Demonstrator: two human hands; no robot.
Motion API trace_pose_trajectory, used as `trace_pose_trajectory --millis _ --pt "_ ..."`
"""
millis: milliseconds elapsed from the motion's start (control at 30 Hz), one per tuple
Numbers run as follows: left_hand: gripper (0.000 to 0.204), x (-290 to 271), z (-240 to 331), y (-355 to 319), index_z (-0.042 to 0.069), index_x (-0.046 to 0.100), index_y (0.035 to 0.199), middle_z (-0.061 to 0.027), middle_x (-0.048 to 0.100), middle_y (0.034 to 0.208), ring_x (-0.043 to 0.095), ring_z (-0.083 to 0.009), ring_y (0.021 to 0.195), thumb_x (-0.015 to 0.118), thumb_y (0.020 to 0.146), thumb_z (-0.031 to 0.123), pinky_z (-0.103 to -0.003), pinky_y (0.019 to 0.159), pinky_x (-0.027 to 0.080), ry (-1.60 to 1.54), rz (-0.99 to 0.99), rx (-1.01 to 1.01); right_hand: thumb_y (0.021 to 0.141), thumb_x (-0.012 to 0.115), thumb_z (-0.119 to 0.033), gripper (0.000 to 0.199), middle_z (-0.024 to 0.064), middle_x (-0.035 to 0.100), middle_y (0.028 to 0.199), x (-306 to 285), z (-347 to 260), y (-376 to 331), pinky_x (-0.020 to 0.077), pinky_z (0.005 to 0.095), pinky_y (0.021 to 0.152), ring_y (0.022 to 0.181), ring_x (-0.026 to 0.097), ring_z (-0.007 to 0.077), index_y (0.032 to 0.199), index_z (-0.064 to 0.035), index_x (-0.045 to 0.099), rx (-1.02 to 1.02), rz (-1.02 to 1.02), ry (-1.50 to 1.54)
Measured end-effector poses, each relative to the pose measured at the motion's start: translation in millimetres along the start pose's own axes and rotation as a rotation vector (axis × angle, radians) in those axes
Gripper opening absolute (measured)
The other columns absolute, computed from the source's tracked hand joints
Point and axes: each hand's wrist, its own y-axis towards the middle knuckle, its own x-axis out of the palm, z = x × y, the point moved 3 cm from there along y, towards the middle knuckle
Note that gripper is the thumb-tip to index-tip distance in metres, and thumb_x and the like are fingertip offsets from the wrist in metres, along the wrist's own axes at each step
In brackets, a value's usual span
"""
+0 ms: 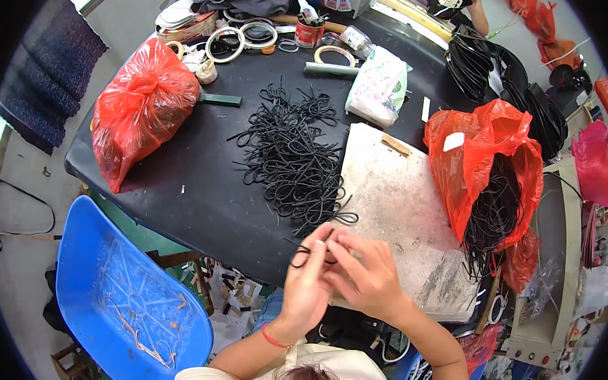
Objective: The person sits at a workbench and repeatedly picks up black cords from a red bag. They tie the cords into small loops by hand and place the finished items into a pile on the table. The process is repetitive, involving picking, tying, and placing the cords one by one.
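Both my hands meet at the near edge of the table, pinching a thin black cord between them. My left hand is closed on it, thumb and fingers together, with a small loop sticking out to its left. My right hand curls its fingertips against the same cord; the part between the fingers is hidden. Just beyond lies a heap of looped black cords. A pale, stained board sits to the right, partly under my right hand. An open red plastic bag beside it spills straight black cords.
A tied red bag stands at the table's far left, a blue plastic tub below it. Tape rings, a red can and a tissue pack lie at the back. Another person's arm shows at top right.
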Motion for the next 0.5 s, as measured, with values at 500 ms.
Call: trace_pose_trajectory --millis 500 --pt "0.036 -24 31 -1 -0.001 0.036 0.126 -0.0158 0.046 0.125 0.044 -0.0223 0.118 0.036 0.095 0.016 -0.038 0.103 0.034 0.025 -0.147 -0.015 0.07 0.06 0.001 0.014 0.0113 0.056 0.078 -19 44 -8 0.0415 0.0382 0.067 0.074 0.054 0.0278 0.083 -0.0018 0.056 0.32 0.086 -0.105"
